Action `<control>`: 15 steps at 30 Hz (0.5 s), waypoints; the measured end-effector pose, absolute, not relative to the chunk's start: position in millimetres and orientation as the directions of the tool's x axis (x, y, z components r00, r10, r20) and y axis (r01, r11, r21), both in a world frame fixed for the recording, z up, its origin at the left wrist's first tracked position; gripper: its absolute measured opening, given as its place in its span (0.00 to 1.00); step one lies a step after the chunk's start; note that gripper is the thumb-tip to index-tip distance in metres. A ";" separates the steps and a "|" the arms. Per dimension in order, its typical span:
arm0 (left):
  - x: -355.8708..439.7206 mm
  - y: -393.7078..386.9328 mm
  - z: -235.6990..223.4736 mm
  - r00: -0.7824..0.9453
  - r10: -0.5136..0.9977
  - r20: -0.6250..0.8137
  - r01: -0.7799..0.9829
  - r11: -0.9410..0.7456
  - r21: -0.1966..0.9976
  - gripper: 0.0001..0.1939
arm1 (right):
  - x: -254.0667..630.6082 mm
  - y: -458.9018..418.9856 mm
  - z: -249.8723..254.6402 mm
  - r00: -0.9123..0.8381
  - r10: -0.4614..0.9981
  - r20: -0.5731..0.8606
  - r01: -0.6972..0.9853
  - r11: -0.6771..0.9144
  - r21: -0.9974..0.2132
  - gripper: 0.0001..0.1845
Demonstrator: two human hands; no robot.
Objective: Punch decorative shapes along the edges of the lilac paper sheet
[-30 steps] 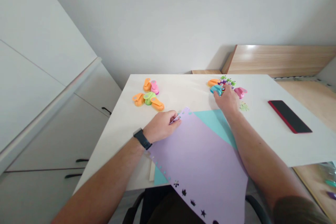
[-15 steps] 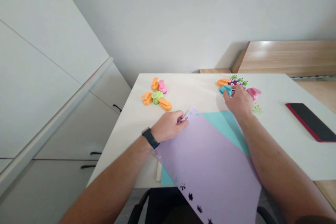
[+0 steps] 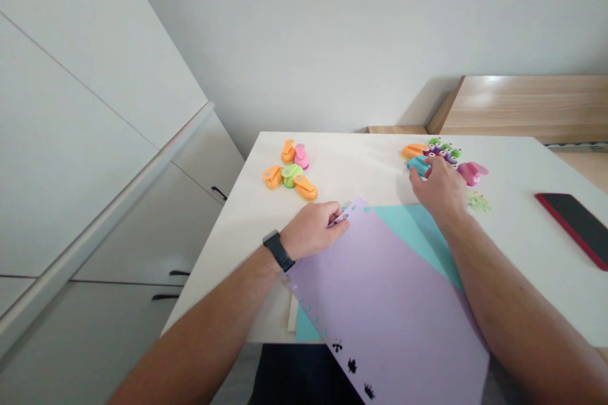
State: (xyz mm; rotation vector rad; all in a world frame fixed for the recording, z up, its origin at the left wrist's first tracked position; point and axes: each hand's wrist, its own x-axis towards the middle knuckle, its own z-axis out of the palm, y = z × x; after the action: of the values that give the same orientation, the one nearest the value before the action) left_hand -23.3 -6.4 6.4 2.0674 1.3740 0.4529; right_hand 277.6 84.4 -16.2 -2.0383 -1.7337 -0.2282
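White cabinet doors (image 3: 90, 139) with dark handles fill the left of your head view, a pale wall rises behind, and a light wooden board (image 3: 527, 101) stands beyond the white bench (image 3: 361, 164). At the far left of the bench sits a small cluster of orange, green and pink craft punches (image 3: 291, 171). Further right, a second cluster holds an orange punch (image 3: 414, 151), a row of small multicoloured punches (image 3: 443, 152), a teal punch (image 3: 418, 166) and a pink punch (image 3: 472, 173), with green paper scraps (image 3: 479, 202) lying just beside them. A black phone with a red edge (image 3: 577, 224) lies near the right edge. Your left hand (image 3: 311, 231), with a black watch (image 3: 278, 250) on the wrist, is closed on the top corner of a lilac paper sheet (image 3: 380, 310), pinching it. That sheet lies over a teal paper sheet (image 3: 408, 228) and runs past the near edge of the bench, with small holes and dark punched shapes along one side. Your right hand (image 3: 439, 193) is closed on the teal punch, fingers curled over it.
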 end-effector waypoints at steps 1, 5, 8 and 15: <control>-23.2 -6.7 5.8 0.404 0.914 -0.037 0.706 -0.285 0.649 0.13 | 277.1 84.2 -16.6 0.192 0.891 0.411 0.968 -0.104 -0.228 0.25; -22.8 -6.7 3.2 0.409 0.913 -0.007 0.705 -0.311 0.638 0.14 | 275.6 82.1 -18.9 0.166 0.889 0.427 0.972 -0.075 -0.221 0.24; -23.2 -6.5 2.3 0.410 0.912 -0.017 0.700 -0.302 0.647 0.13 | 275.3 79.7 -19.4 0.159 0.894 0.419 0.972 -0.069 -0.223 0.24; -23.5 -7.7 5.1 0.401 0.915 -0.042 0.687 -0.270 0.674 0.13 | 278.4 73.1 -18.8 0.173 0.901 0.399 0.953 -0.050 -0.299 0.23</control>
State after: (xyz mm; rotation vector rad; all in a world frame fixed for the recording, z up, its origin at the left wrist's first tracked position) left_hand -23.5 -7.7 5.1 2.0457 1.3611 0.4791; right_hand 278.4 73.1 -18.8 -1.9652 -1.7426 -0.1402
